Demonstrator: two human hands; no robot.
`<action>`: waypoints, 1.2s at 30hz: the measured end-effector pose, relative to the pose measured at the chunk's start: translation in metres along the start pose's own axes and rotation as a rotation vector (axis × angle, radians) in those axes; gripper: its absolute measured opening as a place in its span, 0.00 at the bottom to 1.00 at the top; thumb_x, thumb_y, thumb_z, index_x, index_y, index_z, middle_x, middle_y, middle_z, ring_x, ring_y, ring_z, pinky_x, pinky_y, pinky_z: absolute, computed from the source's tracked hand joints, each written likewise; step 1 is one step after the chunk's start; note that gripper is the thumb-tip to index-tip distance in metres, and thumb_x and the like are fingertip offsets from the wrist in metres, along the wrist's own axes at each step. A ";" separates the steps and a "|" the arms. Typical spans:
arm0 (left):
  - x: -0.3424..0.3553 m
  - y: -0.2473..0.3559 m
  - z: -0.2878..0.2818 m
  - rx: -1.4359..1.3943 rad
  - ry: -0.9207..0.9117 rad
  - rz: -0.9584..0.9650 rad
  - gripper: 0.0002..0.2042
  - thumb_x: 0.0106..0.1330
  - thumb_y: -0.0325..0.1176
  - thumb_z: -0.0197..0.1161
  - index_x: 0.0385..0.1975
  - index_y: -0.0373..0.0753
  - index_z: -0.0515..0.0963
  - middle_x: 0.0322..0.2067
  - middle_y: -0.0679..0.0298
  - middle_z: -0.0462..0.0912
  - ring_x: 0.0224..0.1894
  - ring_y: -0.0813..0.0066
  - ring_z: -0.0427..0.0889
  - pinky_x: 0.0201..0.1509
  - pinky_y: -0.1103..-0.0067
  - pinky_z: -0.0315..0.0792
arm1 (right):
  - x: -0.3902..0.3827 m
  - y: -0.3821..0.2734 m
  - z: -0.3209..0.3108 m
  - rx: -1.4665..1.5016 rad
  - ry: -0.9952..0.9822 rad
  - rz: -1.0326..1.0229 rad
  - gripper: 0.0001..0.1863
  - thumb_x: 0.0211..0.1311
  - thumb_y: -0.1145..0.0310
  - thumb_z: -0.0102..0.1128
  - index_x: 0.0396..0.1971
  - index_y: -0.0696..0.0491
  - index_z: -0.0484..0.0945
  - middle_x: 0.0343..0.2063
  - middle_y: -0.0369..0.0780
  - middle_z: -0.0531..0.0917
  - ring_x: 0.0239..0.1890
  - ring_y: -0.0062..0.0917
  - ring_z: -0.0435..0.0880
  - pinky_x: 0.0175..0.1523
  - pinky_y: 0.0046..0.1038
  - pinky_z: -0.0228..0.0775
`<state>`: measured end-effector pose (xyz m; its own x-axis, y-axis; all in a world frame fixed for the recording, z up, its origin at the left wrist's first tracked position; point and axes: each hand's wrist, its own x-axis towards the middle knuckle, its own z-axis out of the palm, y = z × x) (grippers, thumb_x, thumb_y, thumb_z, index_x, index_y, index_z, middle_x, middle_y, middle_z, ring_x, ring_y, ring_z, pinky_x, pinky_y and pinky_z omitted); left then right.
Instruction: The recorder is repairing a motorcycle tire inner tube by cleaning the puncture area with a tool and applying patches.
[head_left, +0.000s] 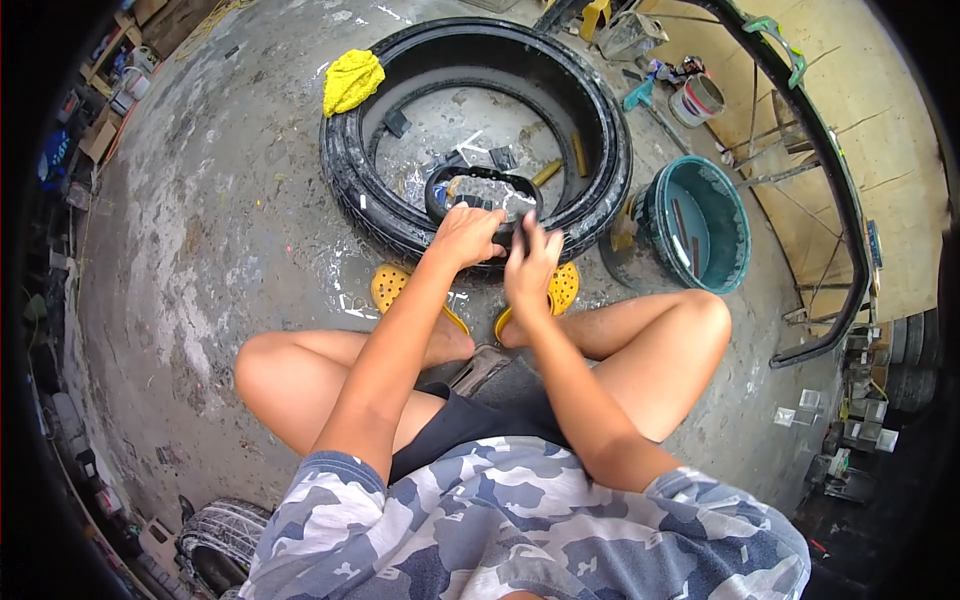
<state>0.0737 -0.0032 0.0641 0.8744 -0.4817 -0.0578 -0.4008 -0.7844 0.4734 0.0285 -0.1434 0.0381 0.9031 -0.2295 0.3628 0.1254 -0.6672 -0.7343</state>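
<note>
Right now both my hands are close together, just beside each other, over the near edge of a big black tire (590, 110). My left hand (468, 235) has its fingers curled onto the near side of a black oval frame (484, 172), which sits just beyond my knuckles, above the tire's opening. My right hand (533, 260) is blurred at the frame's near right end, by a small dark piece; I cannot tell whether its fingers are clamped on it. Beyond and left of my hands, a yellow cloth (353, 82) lies on the tire. To their right stands a teal bucket (655, 215) with sticks in its water. Yellow clogs (393, 286) sit nearer me, either side of my hands.
</note>
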 end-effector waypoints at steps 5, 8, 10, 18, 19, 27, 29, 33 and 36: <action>0.009 0.002 0.002 0.064 0.064 0.000 0.22 0.52 0.46 0.72 0.42 0.40 0.78 0.34 0.53 0.85 0.42 0.56 0.83 0.47 0.66 0.69 | 0.016 0.004 0.012 0.025 0.154 0.077 0.17 0.63 0.71 0.57 0.52 0.57 0.76 0.39 0.54 0.72 0.45 0.49 0.73 0.51 0.44 0.64; 0.004 -0.001 0.003 0.039 0.032 -0.032 0.21 0.52 0.44 0.71 0.42 0.40 0.78 0.33 0.52 0.85 0.41 0.57 0.83 0.47 0.66 0.69 | -0.023 -0.003 0.005 -0.027 0.022 0.007 0.18 0.61 0.74 0.60 0.52 0.57 0.77 0.36 0.52 0.73 0.43 0.47 0.74 0.51 0.43 0.65; 0.005 0.002 0.003 0.056 0.065 -0.008 0.20 0.51 0.44 0.72 0.41 0.40 0.78 0.32 0.53 0.85 0.40 0.56 0.83 0.46 0.66 0.69 | 0.025 0.002 0.008 0.025 0.107 0.113 0.15 0.64 0.72 0.56 0.49 0.57 0.78 0.39 0.54 0.72 0.44 0.50 0.73 0.52 0.43 0.64; 0.003 0.004 0.001 0.040 0.033 -0.043 0.22 0.50 0.45 0.73 0.41 0.40 0.78 0.32 0.52 0.84 0.41 0.55 0.83 0.47 0.65 0.69 | -0.005 -0.008 0.007 0.033 0.070 0.094 0.15 0.64 0.72 0.56 0.50 0.56 0.77 0.37 0.52 0.73 0.44 0.47 0.74 0.52 0.42 0.65; 0.010 0.008 -0.002 0.047 0.008 -0.048 0.22 0.50 0.46 0.73 0.39 0.39 0.77 0.33 0.52 0.84 0.42 0.54 0.82 0.47 0.64 0.69 | 0.024 0.001 0.007 0.047 0.128 0.136 0.15 0.64 0.71 0.56 0.50 0.57 0.77 0.37 0.52 0.73 0.44 0.47 0.74 0.52 0.42 0.65; 0.007 0.002 0.006 0.032 0.092 -0.034 0.20 0.53 0.44 0.70 0.40 0.39 0.78 0.32 0.55 0.85 0.39 0.56 0.83 0.47 0.65 0.69 | -0.009 -0.005 0.013 -0.017 0.133 0.013 0.18 0.61 0.72 0.60 0.52 0.55 0.77 0.35 0.51 0.71 0.41 0.45 0.71 0.50 0.41 0.64; 0.013 0.005 0.006 0.055 0.097 -0.012 0.21 0.51 0.44 0.72 0.41 0.40 0.79 0.32 0.55 0.85 0.39 0.55 0.83 0.47 0.65 0.69 | 0.035 0.003 0.012 -0.027 0.170 0.204 0.14 0.65 0.70 0.55 0.49 0.57 0.78 0.38 0.53 0.73 0.46 0.47 0.72 0.52 0.43 0.64; 0.005 0.010 0.000 -0.002 0.069 -0.065 0.21 0.47 0.46 0.72 0.38 0.40 0.81 0.32 0.55 0.85 0.39 0.56 0.83 0.46 0.65 0.69 | 0.029 0.007 0.004 -0.090 0.075 0.090 0.16 0.61 0.73 0.57 0.50 0.56 0.78 0.37 0.54 0.73 0.46 0.49 0.73 0.52 0.43 0.65; -0.003 0.005 0.006 -0.021 0.202 -0.081 0.17 0.48 0.44 0.69 0.33 0.40 0.80 0.29 0.52 0.84 0.38 0.53 0.83 0.44 0.65 0.68 | -0.021 -0.019 -0.002 0.020 0.046 -0.064 0.19 0.53 0.80 0.62 0.48 0.56 0.80 0.33 0.48 0.74 0.41 0.43 0.73 0.51 0.43 0.66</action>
<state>0.0670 -0.0081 0.0612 0.9414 -0.3279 0.0795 -0.3231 -0.8082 0.4924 0.0062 -0.1273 0.0461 0.8732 -0.2197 0.4350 0.1906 -0.6676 -0.7197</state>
